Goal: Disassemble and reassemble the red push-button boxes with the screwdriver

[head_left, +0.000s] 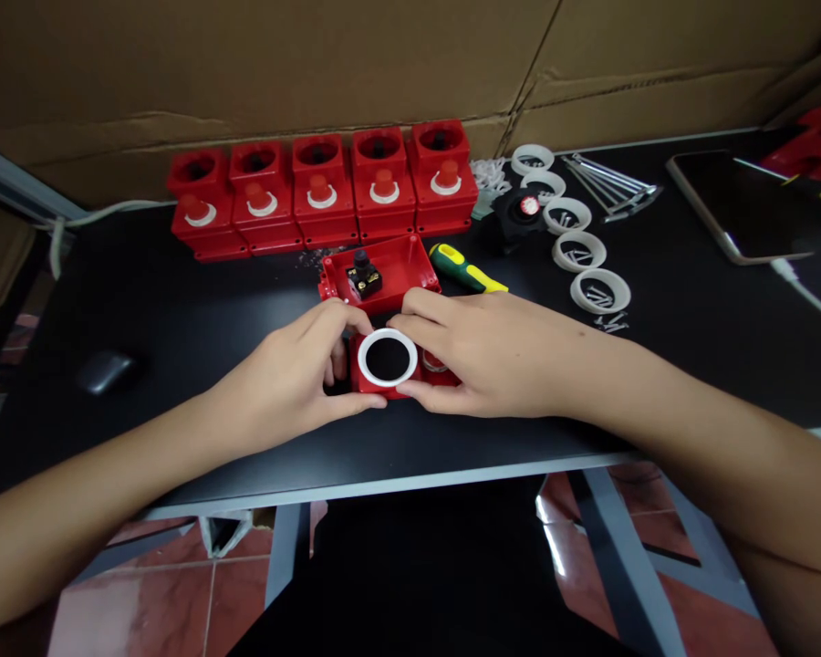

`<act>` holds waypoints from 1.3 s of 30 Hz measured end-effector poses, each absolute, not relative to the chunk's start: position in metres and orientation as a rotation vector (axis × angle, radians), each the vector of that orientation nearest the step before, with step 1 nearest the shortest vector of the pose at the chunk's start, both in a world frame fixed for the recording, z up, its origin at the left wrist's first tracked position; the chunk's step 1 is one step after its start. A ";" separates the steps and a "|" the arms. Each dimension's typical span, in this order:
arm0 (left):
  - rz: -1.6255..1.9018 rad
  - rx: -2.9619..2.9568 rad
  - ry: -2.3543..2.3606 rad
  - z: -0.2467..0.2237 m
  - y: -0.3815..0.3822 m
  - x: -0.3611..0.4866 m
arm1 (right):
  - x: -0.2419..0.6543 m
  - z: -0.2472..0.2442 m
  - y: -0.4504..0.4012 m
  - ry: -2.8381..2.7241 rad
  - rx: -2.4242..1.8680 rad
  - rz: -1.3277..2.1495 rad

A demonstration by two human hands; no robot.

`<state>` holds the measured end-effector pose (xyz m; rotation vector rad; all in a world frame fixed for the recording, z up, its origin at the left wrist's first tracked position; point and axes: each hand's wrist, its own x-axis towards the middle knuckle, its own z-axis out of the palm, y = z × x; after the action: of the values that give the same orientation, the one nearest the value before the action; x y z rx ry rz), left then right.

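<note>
A red plastic housing cover (359, 387) lies near the table's front edge. On its round opening sits a white ring (365, 369) with a black middle. My left hand (294, 374) grips the cover from the left, thumb along the front and fingers curled behind. From the right, my right hand (475, 356) closes its thumb and fingers on the ring's edge, partly covering the red part beneath. Just behind stands an open red box (403, 274) with a black switch block (365, 276) inside. Beside that box is a green and yellow screwdriver (469, 269).
Several assembled red housings (321, 214) line the back against cardboard (246, 73). At right are several white rings (600, 292) with small screws, a black part (516, 219), long metal bolts (612, 187) and a phone (732, 205). A computer mouse (108, 372) lies left.
</note>
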<state>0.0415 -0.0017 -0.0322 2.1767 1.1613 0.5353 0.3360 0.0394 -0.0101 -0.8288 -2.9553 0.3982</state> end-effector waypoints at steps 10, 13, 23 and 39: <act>0.552 2.135 1.168 -0.033 -0.003 0.043 | 0.335 -0.005 0.041 -2.984 -0.874 0.451; 0.543 2.160 1.184 -0.033 -0.004 0.042 | 0.335 -0.007 0.042 -2.984 -0.859 0.457; 0.537 2.182 1.157 -0.031 -0.001 0.043 | 0.338 -0.014 0.041 -2.949 -0.784 0.358; 0.540 2.168 1.177 -0.033 -0.003 0.041 | 0.337 -0.009 0.042 -2.980 -0.833 0.428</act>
<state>0.0409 -0.0027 -0.0335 2.1682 1.1770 0.5397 0.3370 0.0420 -0.0091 -0.8329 -2.9797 0.4279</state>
